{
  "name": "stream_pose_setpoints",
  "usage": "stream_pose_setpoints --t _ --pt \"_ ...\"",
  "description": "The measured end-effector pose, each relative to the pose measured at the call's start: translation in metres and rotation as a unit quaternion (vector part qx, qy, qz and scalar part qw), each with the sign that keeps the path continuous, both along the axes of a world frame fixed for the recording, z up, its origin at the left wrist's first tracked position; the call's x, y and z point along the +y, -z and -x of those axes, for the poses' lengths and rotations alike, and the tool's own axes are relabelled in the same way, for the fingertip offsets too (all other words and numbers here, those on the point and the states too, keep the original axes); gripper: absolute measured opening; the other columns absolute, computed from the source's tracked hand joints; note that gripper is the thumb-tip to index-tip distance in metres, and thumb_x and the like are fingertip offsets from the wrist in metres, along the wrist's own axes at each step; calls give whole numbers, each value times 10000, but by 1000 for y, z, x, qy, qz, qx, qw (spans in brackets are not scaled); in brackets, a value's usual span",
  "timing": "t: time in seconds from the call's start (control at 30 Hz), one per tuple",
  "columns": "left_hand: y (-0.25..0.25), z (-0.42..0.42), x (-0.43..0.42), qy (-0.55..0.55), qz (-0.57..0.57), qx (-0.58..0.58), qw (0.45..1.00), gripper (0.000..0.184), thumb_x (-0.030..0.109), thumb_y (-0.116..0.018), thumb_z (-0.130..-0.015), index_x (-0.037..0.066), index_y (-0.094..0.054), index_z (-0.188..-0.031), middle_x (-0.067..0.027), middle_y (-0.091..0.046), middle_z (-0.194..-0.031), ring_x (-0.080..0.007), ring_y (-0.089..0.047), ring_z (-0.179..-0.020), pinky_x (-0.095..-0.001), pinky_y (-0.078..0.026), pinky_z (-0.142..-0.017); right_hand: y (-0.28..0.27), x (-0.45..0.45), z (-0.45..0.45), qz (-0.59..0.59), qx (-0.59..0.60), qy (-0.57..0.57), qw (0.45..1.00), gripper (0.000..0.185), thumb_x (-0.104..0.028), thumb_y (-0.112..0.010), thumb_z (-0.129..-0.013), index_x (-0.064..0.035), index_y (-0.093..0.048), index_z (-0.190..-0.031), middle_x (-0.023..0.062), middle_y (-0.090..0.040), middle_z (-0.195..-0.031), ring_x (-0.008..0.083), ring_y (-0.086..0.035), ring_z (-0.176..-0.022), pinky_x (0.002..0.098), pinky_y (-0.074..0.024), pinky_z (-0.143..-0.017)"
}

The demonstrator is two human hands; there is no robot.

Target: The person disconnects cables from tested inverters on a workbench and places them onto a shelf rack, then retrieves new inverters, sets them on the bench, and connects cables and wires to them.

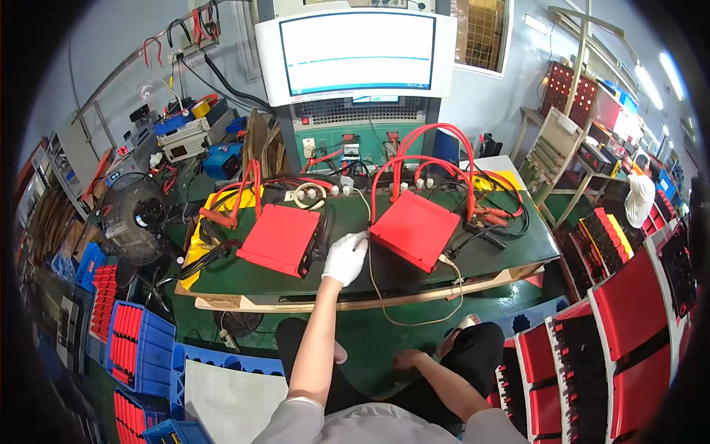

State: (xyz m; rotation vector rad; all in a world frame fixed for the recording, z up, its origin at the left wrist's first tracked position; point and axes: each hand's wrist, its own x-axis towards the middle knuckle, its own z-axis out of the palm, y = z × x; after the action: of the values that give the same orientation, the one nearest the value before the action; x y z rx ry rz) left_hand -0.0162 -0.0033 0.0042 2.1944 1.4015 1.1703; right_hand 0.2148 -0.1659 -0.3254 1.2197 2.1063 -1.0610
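Observation:
Two red boxes lie on the green bench top, a left red box (279, 238) and a right red box (416, 229). Between them is my left hand (346, 259) in a white glove, its fingertips at the left edge of the right box; whether they grip anything is too small to tell. My right hand (405, 360), bare, hangs low near my legs, its fingers blurred and dark. A thin beige cable (384, 314) runs from the right box and loops over the bench's front edge. Thick red cables (433, 129) arch behind the right box.
A monitor (357, 52) stands behind the green bench (518, 255). At the left are a black fan (137, 220) and blue crates (140, 348) of red parts. Racks of red panels (629, 311) fill the right side. Another person (640, 198) is at the far right.

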Motion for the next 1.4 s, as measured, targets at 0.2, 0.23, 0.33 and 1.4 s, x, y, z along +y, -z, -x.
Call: stream_pose_setpoints --t 0.2,0.23,0.33,1.4 --pt "3 0 3 -2 -8 11 1000 314 237 -506 -998 23 -675 -1154 -179 -681 -1109 -365 -626 -1069 -439 -487 -945 -33 4 4 59 -57 -38 996 401 -350 -530 -909 -77 -698 -1151 203 -704 -1133 397 -667 -1064 499 -515 -922" --pt "4 0 2 -3 -11 12 1000 316 244 -502 -998 34 -677 -1159 -175 -681 -1100 -363 -627 -1063 -445 -488 -940 -35 0 3 24 -34 -28 999 393 -346 -535 -905 -78 -702 -1140 203 -705 -1132 393 -669 -1062 499 -519 -914" --pt "5 0 4 1 -13 10 1000 318 249 -498 -997 45 -678 -1162 -172 -680 -1086 -363 -627 -1055 -452 -489 -933 -19 -6 -1 -34 4 -26 999 372 -336 -546 -896 -82 -714 -1109 200 -705 -1130 386 -674 -1056 499 -528 -893" --pt "3 1 1 7 6 12 1000 340 257 -475 -1007 50 -666 -1196 -173 -680 -1142 -361 -618 -1101 -446 -478 -967 10 0 -5 -8 -11 -88 996 387 -327 -485 -925 -52 -717 -1066 226 -698 -1109 412 -672 -1007 513 -517 -872"
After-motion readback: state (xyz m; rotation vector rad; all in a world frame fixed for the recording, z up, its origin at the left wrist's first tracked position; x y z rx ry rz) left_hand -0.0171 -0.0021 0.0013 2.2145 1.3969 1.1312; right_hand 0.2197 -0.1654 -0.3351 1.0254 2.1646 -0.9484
